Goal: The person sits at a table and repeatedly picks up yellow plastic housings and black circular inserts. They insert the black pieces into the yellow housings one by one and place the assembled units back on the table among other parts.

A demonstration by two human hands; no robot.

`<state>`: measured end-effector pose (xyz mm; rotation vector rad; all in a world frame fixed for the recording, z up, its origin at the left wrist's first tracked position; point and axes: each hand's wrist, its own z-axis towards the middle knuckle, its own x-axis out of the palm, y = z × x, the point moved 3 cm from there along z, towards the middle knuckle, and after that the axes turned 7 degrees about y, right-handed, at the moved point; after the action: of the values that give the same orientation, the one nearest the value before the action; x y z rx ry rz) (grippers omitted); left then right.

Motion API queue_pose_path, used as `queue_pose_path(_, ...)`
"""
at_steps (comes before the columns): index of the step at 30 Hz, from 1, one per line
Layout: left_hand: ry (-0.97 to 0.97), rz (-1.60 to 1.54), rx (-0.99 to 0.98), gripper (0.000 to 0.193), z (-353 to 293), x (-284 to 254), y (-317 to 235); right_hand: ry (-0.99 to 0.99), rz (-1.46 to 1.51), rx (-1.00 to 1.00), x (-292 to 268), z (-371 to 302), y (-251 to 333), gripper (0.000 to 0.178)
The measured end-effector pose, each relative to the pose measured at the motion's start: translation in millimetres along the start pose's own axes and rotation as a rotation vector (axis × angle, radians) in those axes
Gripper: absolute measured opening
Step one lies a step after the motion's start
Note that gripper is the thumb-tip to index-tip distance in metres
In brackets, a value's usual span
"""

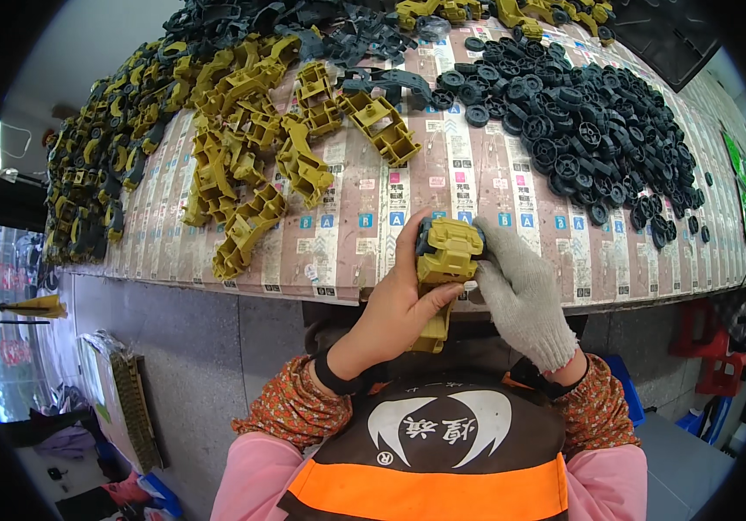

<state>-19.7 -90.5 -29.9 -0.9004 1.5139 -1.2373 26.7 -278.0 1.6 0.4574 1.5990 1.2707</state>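
Over the table's near edge, both hands hold a yellow plastic toy vehicle body (pixel 449 247) with dark parts at its sides. My bare left hand (pixel 383 311) wraps round its left side, thumb pressed across the yellow plastic. On the other side, my right hand (pixel 525 291), in a pale knitted glove, grips the body with its fingertips near a dark part. Whether the glove also pinches a small piece there is hidden. Ahead and to the left lie loose yellow body shells (pixel 303 165). Dark toy wheels (pixel 581 130) are heaped at the right.
The table (pixel 364 230) has a covering of printed strips. Yellow-and-dark toy vehicles (pixel 108 143) crowd its left edge. Dark plastic parts (pixel 243 30) are piled at the back, and a black tray (pixel 668 39) stands at the far right. Red stools (pixel 707 334) are below, at right.
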Motion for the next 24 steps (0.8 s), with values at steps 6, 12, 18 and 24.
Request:
queue_pose_path(6, 0.08, 0.155, -0.073, 0.098, 3.2, 8.6, -9.9, 0.007, -0.191, -0.004, -9.4, -9.2, 4.9, 0.044)
queue_pose_path(12, 0.167, 0.215, -0.094, 0.1, 10.3, 22.8, -14.7, -0.008, -0.073, 0.138, -25.7, -20.8, -1.1, 0.041)
queue_pose_path(18, 0.243, -0.453, -0.136, 0.089, 25.8, 55.3, 0.2, -0.121, -0.071, 0.446, -96.6, -19.6, -33.4, 0.031)
queue_pose_path(24, 0.104, -0.601, -0.238, 0.072, 32.4, 44.4, 0.0, -0.317, -0.837, 0.228, -147.5, -7.2, -91.6, 0.025)
